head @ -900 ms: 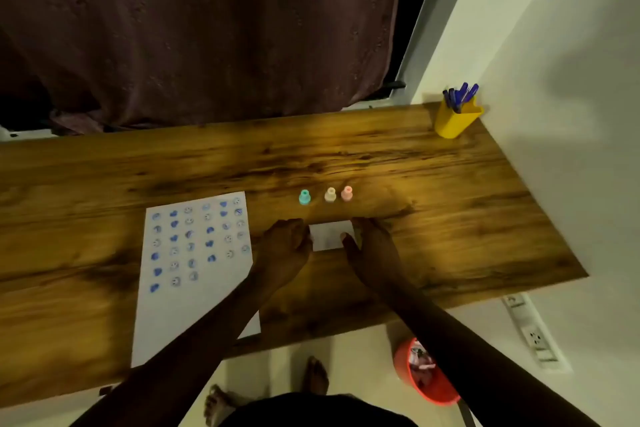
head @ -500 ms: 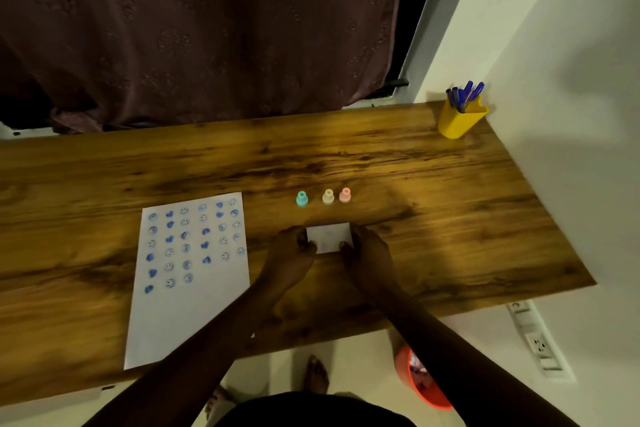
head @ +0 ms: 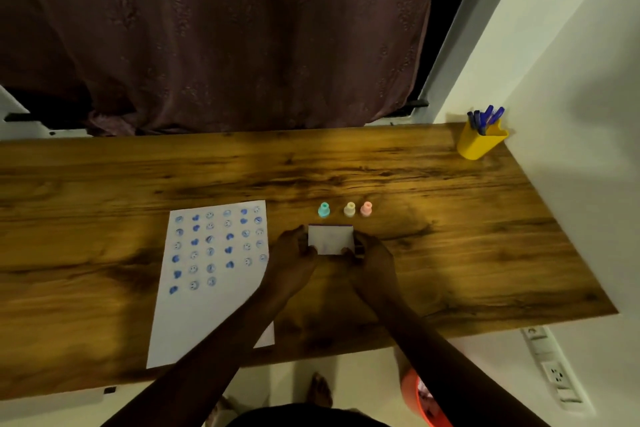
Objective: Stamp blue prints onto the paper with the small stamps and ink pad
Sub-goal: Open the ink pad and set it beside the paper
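A white ink pad case (head: 330, 239) lies on the wooden desk (head: 450, 236), a thin blue edge showing along its far side. My left hand (head: 294, 253) grips its left side and my right hand (head: 372, 255) grips its right side. Just beyond it stand three small stamps in a row: teal (head: 323, 210), cream (head: 349, 209) and pink (head: 366, 208). To the left lies the white paper (head: 207, 305), its upper half covered with several rows of blue hearts and smiley prints.
A yellow cup of blue pens (head: 479, 142) stands at the desk's far right corner against the wall. A dark curtain (head: 225, 38) hangs behind the desk. An orange bin (head: 420, 402) and a power strip (head: 550, 367) sit on the floor at the right.
Both hands have closed in on the ink pad case from its sides. A blue edge now shows along its far side.
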Demonstrator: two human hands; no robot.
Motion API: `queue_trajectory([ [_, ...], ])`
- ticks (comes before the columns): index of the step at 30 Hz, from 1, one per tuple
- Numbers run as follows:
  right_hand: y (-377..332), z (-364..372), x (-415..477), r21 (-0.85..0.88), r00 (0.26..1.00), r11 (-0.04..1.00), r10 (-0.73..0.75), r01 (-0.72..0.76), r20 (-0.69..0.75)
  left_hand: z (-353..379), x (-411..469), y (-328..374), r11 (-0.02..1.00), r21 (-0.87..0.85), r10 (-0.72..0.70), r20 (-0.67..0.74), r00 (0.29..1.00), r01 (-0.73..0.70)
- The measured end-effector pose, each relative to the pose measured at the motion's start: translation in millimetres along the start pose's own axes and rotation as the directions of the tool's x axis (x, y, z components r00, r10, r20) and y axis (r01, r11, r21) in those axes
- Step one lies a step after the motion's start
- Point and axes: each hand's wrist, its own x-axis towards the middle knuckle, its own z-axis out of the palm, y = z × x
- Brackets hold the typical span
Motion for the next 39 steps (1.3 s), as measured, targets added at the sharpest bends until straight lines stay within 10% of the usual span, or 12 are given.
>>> queue_trajectory([
  [23,-188,248,-59,0.139,0.886,0.948,-0.316,0.285,0.339,-256,-72,-182,0.990,-0.099,-0.130,-0.445,0.886,0.095],
  [39,-185,307,-77,-0.242,0.840,0.840,-0.372,0.486,0.394,-292,-73,-251,0.981,-0.037,-0.191,-0.298,0.935,0.189],
])
